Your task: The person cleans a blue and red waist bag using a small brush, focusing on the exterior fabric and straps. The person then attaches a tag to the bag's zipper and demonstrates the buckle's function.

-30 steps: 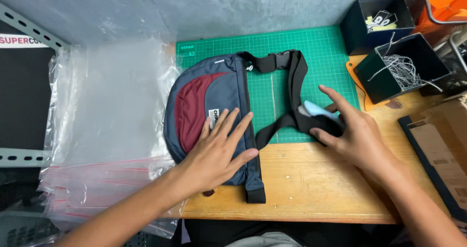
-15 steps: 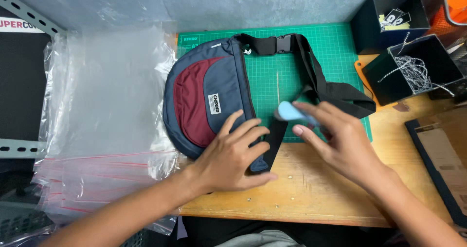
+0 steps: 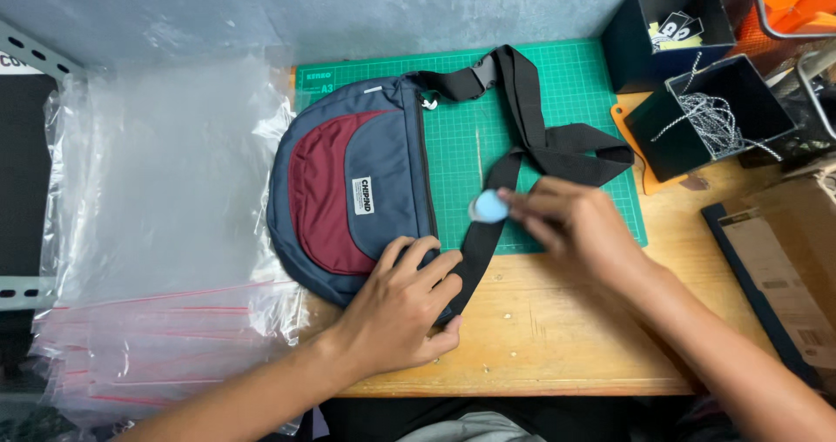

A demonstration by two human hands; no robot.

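A navy and maroon half-moon sling bag (image 3: 348,189) lies on a green cutting mat (image 3: 575,94), its black strap (image 3: 531,133) looped across the mat. My left hand (image 3: 401,307) presses flat on the bag's lower right corner, where the strap joins it. My right hand (image 3: 575,224) pinches a small pale blue object (image 3: 488,206) between the fingertips, held right over the strap. What the blue object is cannot be made out.
Clear plastic bags (image 3: 165,189) with red-lined zip edges are stacked at the left. Two dark open boxes stand at the back right, one with tags (image 3: 675,31), one with silver strings (image 3: 723,115). A brown carton (image 3: 792,250) lies at the right on the wooden table (image 3: 557,337).
My right hand carried the blue object leftward along the strap, toward the bag. My left hand slid down to the bag's lower corner. The strap's loop now lies flatter on the mat.
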